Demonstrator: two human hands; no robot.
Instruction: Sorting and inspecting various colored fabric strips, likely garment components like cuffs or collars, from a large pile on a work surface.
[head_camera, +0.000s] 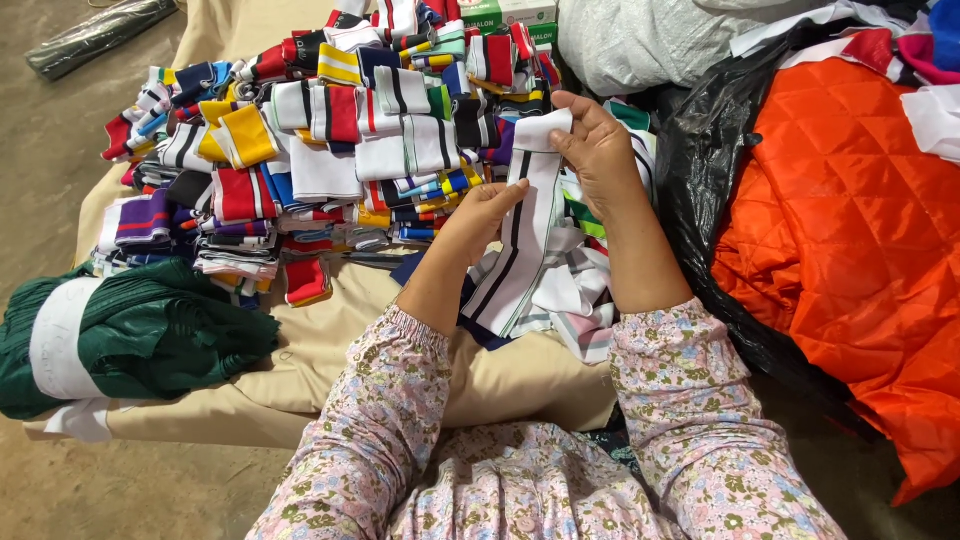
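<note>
The white knit strip with dark stripes (525, 235) hangs upright at centre scene, above a loose heap of similar strips (575, 290). The right hand (598, 150) pinches its far end between thumb and fingers. The left hand (482, 215) is pressed against its left edge at mid-length, fingers together. Left of the strip, a large pile of folded striped bands (320, 150) covers the far part of the beige cloth surface (400, 370). A green fabric bundle (130, 335) lies at near left; an orange quilted fabric (860, 240) on black plastic (700, 200) lies at right. Risk, as judged: the strip is held at two points only, so its free lower end may slip into the heap below and tangle.
</note>
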